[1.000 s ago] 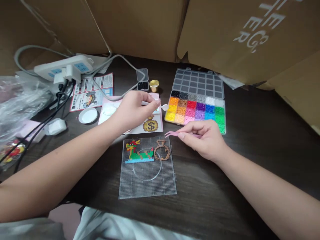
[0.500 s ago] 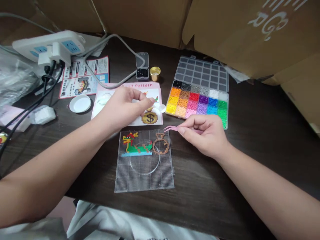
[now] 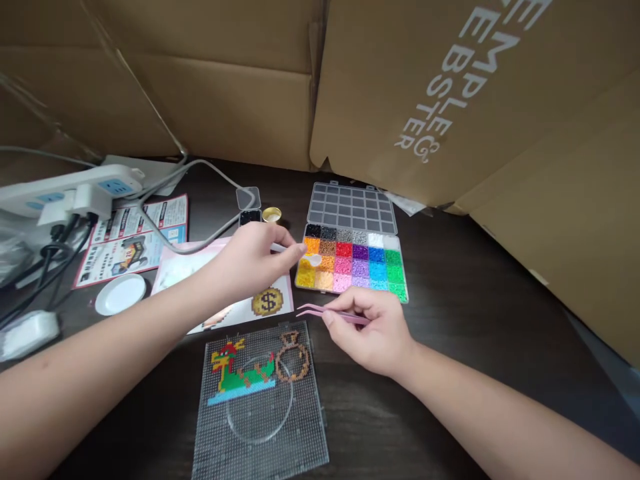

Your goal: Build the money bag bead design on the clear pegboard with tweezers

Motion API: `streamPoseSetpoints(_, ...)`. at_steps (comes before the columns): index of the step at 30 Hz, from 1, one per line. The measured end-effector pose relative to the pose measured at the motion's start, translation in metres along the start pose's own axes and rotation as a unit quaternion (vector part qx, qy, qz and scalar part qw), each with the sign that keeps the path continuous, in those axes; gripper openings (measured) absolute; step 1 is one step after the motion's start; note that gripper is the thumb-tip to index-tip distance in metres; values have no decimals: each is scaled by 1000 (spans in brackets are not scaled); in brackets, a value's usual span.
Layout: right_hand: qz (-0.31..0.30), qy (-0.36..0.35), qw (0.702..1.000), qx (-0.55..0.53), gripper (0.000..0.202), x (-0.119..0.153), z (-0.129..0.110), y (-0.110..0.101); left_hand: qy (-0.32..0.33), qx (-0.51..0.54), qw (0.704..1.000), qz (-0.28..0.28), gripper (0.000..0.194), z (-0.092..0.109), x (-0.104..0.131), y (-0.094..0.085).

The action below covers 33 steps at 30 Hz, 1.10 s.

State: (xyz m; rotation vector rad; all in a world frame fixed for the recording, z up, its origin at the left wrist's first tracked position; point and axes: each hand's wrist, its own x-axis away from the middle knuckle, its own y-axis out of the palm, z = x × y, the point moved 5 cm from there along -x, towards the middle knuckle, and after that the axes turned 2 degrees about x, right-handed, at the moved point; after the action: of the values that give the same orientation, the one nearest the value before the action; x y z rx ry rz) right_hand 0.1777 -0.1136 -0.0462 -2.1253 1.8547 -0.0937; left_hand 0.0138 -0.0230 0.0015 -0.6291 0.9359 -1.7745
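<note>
My left hand [image 3: 260,257] pinches a small whitish scoop [image 3: 313,261], its bowl over the left columns of a sectioned bead box [image 3: 354,283]. Whether the scoop holds beads I cannot make out. In my right hand [image 3: 375,327] is a pair of pink tweezers [image 3: 345,315], tips slightly apart, pointing left in front of the box. Below them lies a clear pegboard [image 3: 260,427]. It bears a bead dragon [image 3: 245,370] in green, red and yellow over a light-blue strip, and a brown bead outline [image 3: 293,357] of a pouch. My left forearm partly covers the pattern sheet [image 3: 283,277].
The box's clear lid [image 3: 353,208] stands open behind it. A gold cup [image 3: 271,215] and a small box of black beads [image 3: 250,217] are at the back. A white lid [image 3: 121,295], printed leaflet [image 3: 135,240], power strip [image 3: 115,187] and cables lie left. Cardboard [image 3: 240,107] walls the back.
The view has tilted up and turned right. My left hand has moved the scoop from above the pattern sheet to the bead box. My right hand still holds the tweezers near the box.
</note>
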Motion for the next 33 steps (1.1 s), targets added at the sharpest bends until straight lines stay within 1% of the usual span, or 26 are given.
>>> streamPoseSetpoints(2,26,6,1000,-3,9,0,1,-2,33,-32,999,4,30,7,-10,2)
streamPoseSetpoints(4,39,18,999,-5,8,-1,4,-3,47,-53,997,15,30,9,-17,3)
streamPoseSetpoints(8,32,31,999,-9,7,-2,7,-1,55,-47,997,11,30,6,-24,7)
streamPoseSetpoints(15,30,18,999,-11,8,-4,4,0,72,-65,995,0,29,9,-21,9)
streamPoseSetpoints(18,23,28,999,-13,7,-3,6,0,102,-90,991,-8,29,12,-18,13)
streamPoseSetpoints(22,21,30,999,-11,7,-2,6,0,138,-118,983,1,28,15,-15,18)
streamPoseSetpoints(25,31,24,999,5,8,-3,5,-2,140,-117,983,-1,28,16,-13,19)
streamPoseSetpoints(28,63,23,997,38,11,-2,5,-5,141,-115,983,1,27,18,-10,16)
streamPoseSetpoints(31,90,1,992,87,12,1,4,-6,131,-110,985,9,26,16,-8,13)
streamPoseSetpoints(33,77,-55,989,116,11,5,-2,-3,125,-104,987,7,25,15,-7,13)
